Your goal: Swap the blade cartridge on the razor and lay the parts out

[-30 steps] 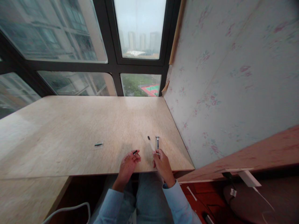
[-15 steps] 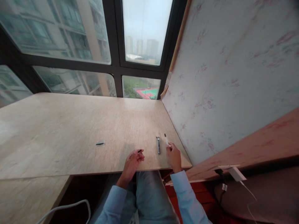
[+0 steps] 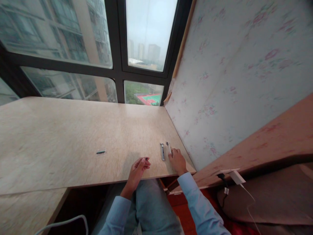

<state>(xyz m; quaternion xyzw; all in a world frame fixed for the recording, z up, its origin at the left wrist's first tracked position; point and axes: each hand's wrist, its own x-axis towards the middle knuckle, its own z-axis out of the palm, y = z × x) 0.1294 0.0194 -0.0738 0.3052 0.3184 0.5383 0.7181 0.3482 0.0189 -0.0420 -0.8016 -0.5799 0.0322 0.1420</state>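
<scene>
Beside the razor (image 3: 162, 152), a toothbrush (image 3: 168, 147) jutting ahead of the right hand (image 3: 178, 161), pinched or loose unclear.

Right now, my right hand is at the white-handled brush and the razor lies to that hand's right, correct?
Not quite: the head view shows the razor lying to the left of your right hand. That hand is indeed at the white-handled brush.

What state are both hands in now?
Left hand: closed, pinching a small dark object.
Right hand: at the white toothbrush; gripping or released, can't tell.
</scene>
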